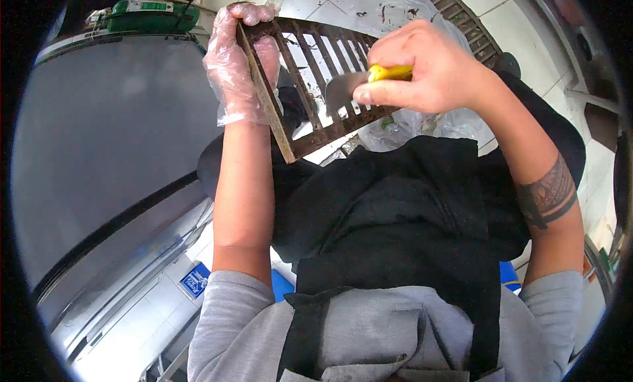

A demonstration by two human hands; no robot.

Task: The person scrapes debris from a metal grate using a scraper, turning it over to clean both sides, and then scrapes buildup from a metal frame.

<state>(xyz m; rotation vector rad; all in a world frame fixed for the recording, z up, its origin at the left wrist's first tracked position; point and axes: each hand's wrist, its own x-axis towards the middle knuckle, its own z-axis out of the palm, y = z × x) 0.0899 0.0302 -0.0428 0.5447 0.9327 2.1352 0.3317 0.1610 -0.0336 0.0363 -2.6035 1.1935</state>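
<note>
A rusty, dirty metal grate (315, 79) with parallel bars is held tilted above my lap. My left hand (245, 62), in a clear plastic glove, is closed around the grate's left end frame. My right hand (428, 69) is bare and wrapped round the yellow handle of a scraper-like tool (390, 73). The tool's wide, dark blade (344, 92) lies over the bars near the grate's lower edge, slightly blurred; whether it touches the metal I cannot tell. Behind the grate and my right hand lies a clear plastic bag (422, 128) with bits of debris.
Another long grate (465, 23) lies on the white tiled floor (521, 26) at the upper right. At the left stands a large grey appliance (105, 131), with a green case (151, 16) on top. A blue box (195, 280) is at the lower left.
</note>
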